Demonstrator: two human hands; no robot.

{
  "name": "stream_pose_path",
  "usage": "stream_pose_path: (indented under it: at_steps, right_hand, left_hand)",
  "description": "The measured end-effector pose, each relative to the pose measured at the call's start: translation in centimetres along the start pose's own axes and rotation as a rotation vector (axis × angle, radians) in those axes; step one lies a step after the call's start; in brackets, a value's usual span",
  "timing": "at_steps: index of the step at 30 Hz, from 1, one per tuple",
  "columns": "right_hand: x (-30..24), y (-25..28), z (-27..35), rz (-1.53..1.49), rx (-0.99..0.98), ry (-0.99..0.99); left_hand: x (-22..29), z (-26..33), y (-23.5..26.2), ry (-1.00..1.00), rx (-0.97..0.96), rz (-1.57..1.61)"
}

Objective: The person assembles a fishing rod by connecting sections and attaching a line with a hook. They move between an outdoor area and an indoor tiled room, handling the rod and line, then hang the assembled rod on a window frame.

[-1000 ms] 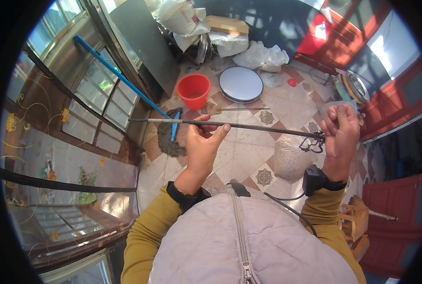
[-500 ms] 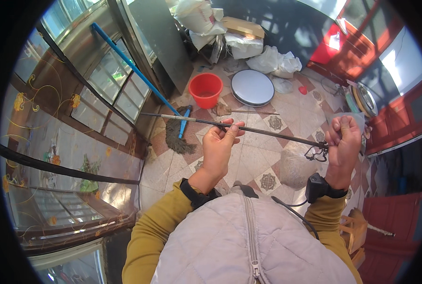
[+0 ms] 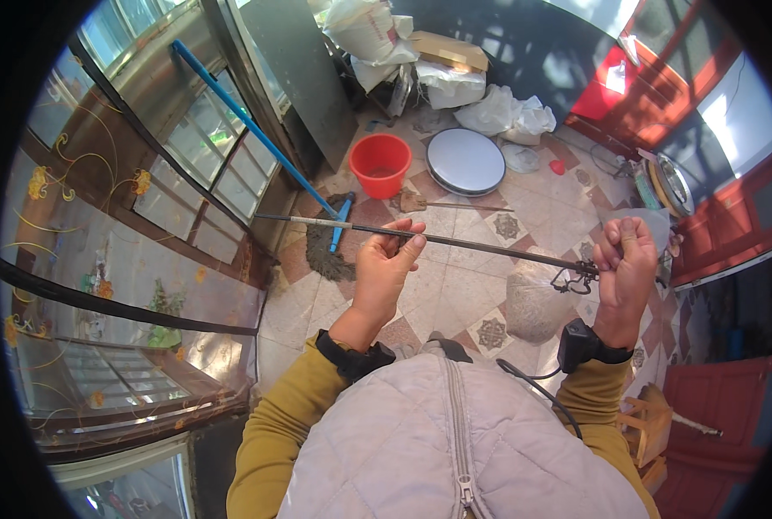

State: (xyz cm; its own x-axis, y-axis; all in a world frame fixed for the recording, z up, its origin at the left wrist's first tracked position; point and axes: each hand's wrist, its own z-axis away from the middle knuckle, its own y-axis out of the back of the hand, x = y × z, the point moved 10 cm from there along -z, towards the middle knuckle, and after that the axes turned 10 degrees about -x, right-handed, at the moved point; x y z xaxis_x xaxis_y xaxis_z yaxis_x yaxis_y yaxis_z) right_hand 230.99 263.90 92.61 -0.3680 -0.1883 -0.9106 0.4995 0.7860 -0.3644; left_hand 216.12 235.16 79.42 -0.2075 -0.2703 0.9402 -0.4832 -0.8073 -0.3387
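Long dark rod (image 3: 490,248) runs across mid-frame, left hand (image 3: 381,272) pinching it partway along, right hand (image 3: 624,270) fisted round its right end, red bucket (image 3: 381,180) sitting upper-center.

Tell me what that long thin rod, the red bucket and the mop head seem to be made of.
Long thin rod: dark, faintly shiny; perhaps metal or coated fibre, I can't tell which.
Red bucket: likely smooth plastic, judging by its even, bright colour.
Mop head: probably matt fabric strands, from its shaggy grey edge.
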Motion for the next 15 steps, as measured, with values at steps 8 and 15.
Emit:
stream_pose_path:
  at_steps: [8,15]
  right_hand:
    - [1.1,-1.8,-0.5,-0.004,-0.076,-0.027]
    - [1.7,-3.1,-0.6,-0.009,-0.096,-0.03]
  left_hand:
    - [0.9,0.3,1.4,-0.079,0.076,-0.19]
    - [-1.6,-0.4,0.0,-0.041,0.064,-0.084]
